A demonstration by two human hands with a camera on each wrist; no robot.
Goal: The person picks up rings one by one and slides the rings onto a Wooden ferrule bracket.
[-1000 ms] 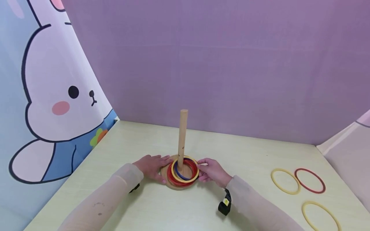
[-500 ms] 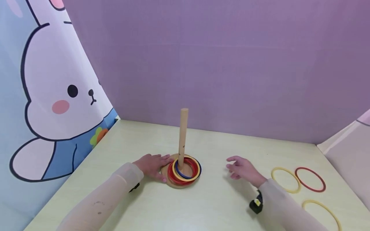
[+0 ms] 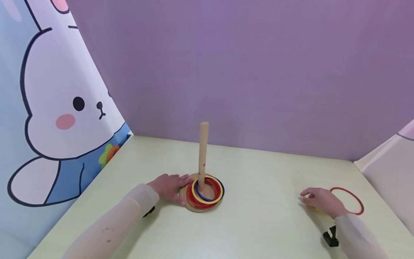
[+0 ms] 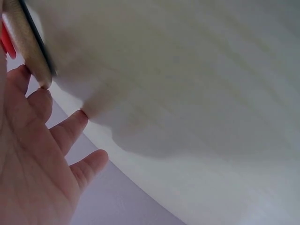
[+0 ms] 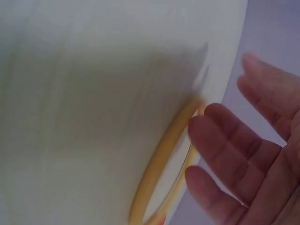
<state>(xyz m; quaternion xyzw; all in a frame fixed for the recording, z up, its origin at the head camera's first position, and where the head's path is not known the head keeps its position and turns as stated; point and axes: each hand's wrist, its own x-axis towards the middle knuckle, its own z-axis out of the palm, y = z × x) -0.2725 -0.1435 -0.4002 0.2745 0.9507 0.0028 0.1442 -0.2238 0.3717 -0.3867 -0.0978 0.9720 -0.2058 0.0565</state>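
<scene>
A wooden peg (image 3: pixel 203 154) stands upright on a round base (image 3: pixel 208 193). Yellow (image 3: pixel 207 203), blue (image 3: pixel 224 189) and red rings lie stacked round its foot. My left hand (image 3: pixel 169 188) rests on the base's left side with fingers spread; in the left wrist view fingertips touch the base's rim (image 4: pixel 40 70). Over at the right, my right hand (image 3: pixel 325 202) is above a loose yellow ring (image 3: pixel 318 213), mostly covering it. From the right wrist, that ring (image 5: pixel 161 159) lies beside loosely bent fingers, thumb apart; contact is unclear.
Just right of my right hand, a loose red ring (image 3: pixel 362 205) lies on the pale table (image 3: pixel 258 223). A purple cloth wall (image 3: pixel 242 79) rises behind the table. A rabbit-print cloth (image 3: pixel 61 90) hangs at the left.
My right hand has let go of the stacked rings and moved right, over the loose yellow ring. Its arm now covers another yellow ring at lower right. My left hand stays put.
</scene>
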